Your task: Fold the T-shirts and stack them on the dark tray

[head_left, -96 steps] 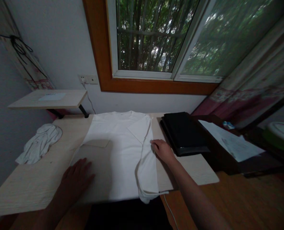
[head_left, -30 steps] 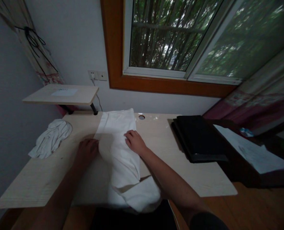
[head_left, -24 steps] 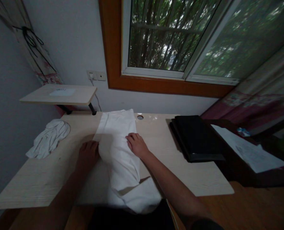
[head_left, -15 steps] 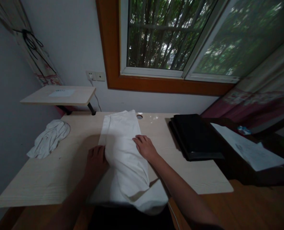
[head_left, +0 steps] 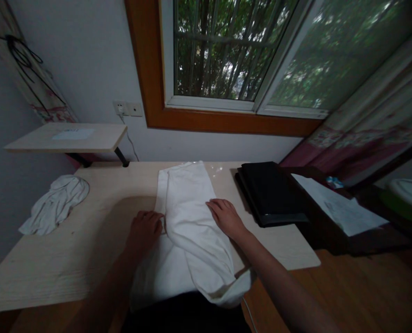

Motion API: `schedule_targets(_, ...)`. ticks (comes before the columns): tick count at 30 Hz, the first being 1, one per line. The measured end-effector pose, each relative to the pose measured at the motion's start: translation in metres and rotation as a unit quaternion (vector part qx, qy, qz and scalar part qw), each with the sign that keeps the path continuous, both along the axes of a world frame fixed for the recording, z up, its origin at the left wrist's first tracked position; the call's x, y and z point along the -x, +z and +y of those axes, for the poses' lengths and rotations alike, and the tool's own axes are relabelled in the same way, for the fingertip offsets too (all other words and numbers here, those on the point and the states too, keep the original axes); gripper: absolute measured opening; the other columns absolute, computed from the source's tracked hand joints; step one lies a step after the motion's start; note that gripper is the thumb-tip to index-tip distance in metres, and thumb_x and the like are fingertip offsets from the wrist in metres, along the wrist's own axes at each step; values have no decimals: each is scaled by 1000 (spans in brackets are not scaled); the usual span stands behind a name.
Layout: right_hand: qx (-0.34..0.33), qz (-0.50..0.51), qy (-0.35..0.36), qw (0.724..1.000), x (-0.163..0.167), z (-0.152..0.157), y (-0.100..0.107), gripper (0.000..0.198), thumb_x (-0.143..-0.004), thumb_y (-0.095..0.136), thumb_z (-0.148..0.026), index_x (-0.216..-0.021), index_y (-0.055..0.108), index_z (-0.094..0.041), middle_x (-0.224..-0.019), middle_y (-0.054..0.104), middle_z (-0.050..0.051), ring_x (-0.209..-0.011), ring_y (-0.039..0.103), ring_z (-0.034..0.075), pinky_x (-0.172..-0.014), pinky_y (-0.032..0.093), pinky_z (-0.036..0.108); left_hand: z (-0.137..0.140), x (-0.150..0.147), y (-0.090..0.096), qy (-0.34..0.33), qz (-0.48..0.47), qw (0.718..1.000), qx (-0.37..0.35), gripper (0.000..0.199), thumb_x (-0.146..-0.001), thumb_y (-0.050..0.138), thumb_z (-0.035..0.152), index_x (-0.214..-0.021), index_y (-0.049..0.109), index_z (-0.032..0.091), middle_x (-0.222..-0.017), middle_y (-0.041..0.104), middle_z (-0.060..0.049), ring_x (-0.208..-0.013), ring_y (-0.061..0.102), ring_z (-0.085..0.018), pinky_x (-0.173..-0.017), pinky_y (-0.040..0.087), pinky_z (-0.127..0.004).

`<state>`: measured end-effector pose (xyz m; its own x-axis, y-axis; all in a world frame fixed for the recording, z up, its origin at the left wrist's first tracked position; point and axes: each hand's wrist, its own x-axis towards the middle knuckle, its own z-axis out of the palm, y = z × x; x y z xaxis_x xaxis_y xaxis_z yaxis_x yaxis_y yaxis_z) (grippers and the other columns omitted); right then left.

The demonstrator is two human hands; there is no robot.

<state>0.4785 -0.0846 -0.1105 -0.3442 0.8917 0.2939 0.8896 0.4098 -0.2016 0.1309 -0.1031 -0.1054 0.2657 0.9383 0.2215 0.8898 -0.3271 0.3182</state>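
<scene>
Presently, left hand (head_left: 145,232) and right hand (head_left: 228,217) touch opposite sides of folded white shirt (head_left: 190,217); finger closure cannot be determined.

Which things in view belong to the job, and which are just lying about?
In use: white garment, left hand and right hand at its edges; table beneath.
Lying about: crumpled cloth, flat black stack, paper sheet at far right.

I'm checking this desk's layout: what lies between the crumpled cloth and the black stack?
In the head view, the white garment lies between the crumpled cloth and the black stack, with the left hand and right hand at its opposite edges.
</scene>
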Motion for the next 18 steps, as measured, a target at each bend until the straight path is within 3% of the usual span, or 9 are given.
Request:
schedule_targets(4, 22, 29, 26, 999, 26, -5, 19, 20, -101, 54, -25, -108, 72, -23, -111, 70, 10, -107, 60, 26, -97, 47, 40, 37, 14, 5, -34, -30, 999, 20, 27, -93, 50, 29, -100, 75, 25, -104, 77, -7, -99, 65, -27, -98, 45, -42)
schedule_targets(7, 79, 61, 68, 993, 55, -13, 34, 26, -104, 52, -34, -88, 69, -22, -90, 68, 6, -87, 62, 20, -81, 46, 31, 71, 11, 16, -8, -69, 996, 46, 31, -96, 47, 33, -107, 73, 23, -102, 76, -8, -95, 67, -25, -90, 48, -37)
schedule_targets(10, 128, 93, 86, 984, 87, -22, 44, 30, -100, 59, -48, -87, 65, -23, -85, 67, 2, -76, 61, 16, -70, 41, 27, 109, -4, 26, 16, -87, 994, 62, 33, -95, 49, 35, -119, 67, 21, -99, 75, -7, -90, 68, -22, -86, 48, -32)
schedule_targets(13, 152, 75, 86, 982, 114, -30, 47, 30, -91, 69, -53, -87, 65, -23, -85, 69, 2, -77, 63, 18, -67, 38, 27, 144, -26, 28, 42, -81, 992, 85, 30, -92, 57, 36, -117, 66, 21, -93, 74, -5, -91, 68, -21, -87, 48, -29)
schedule_targets(18, 173, 20, 83, 981, 139, -38, 42, 20, -85, 75, -41, -90, 65, -24, -89, 72, 4, -79, 65, 21, -65, 39, 29, 180, -51, 21, 62, -81, 991, 90, 30, -88, 65, 42, -103, 67, 17, -95, 74, -10, -96, 68, -23, -91, 48, -31)
